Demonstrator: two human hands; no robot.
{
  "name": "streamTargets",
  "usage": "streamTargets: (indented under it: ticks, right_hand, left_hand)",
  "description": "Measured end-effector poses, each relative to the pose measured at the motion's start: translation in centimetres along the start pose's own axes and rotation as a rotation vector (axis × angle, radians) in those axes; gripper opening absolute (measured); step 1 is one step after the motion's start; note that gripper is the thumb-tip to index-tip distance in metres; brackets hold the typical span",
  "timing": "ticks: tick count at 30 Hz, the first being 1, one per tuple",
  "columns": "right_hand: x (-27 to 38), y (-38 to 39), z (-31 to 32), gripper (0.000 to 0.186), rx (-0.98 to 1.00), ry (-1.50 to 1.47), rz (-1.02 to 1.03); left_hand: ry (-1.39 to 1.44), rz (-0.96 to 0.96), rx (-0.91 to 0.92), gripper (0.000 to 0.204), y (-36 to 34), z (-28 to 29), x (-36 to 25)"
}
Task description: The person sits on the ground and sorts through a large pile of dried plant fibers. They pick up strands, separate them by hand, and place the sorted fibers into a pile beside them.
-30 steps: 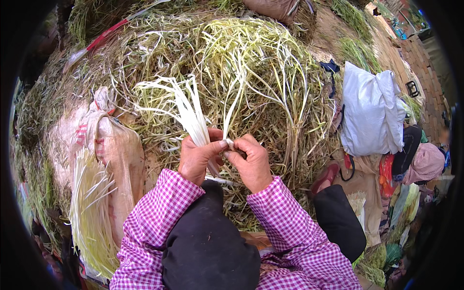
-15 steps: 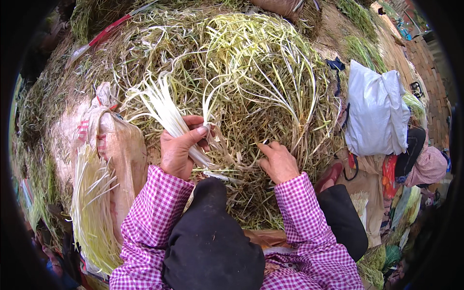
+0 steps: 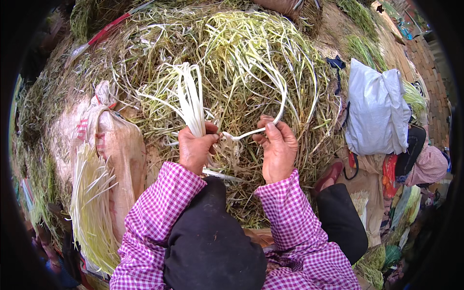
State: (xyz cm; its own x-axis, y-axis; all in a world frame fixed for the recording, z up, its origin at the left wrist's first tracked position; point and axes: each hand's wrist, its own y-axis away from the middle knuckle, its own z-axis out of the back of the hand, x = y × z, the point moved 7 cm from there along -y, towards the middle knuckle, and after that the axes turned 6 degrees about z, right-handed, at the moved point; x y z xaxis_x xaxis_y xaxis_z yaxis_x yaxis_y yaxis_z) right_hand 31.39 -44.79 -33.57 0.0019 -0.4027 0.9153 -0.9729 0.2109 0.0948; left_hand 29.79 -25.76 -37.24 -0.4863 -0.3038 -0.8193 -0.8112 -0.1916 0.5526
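My left hand (image 3: pixel 197 147) is closed around a bundle of white stalks (image 3: pixel 191 99) that look like blanched chives, their tips fanning upward. Its thumb and finger are at the root end of a single chive stalk (image 3: pixel 247 133), where thin brownish skin hangs down. My right hand (image 3: pixel 277 150), palm partly turned up, pinches that stalk farther along. From there the stalk bends up toward a heap of pale yellow chives (image 3: pixel 246 43) lying beyond both hands. Beneath the hands spreads a mat of dried trimmings (image 3: pixel 241 188).
At left, a pile of trimmed chives (image 3: pixel 94 208) lies against a beige woven sack (image 3: pixel 123 154). A stuffed white sack (image 3: pixel 377 111) stands at right, near a reddish shoe (image 3: pixel 331 174). My dark-clothed knee (image 3: pixel 212 232) rises between my forearms. A red-and-white strip (image 3: pixel 108 31) lies far left.
My right hand has turned up and now pinches a chive stalk, drawing it across from the left hand. My left hand has shifted right, and its bundle now stands more upright.
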Motion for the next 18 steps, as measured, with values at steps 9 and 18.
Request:
streamTargets:
  ticks: [9,18]
  right_hand:
    - [6.1,-3.0,8.3,0.012,-0.209,0.013,0.198]
    - [5.4,-2.6,-4.2,0.009,0.260,0.325,0.154]
  left_hand:
    - [-0.235,0.071,-0.157,0.013,-3.8,7.5,6.0]
    - [0.182,-0.131,0.327,0.021,2.1,-1.6,-2.5]
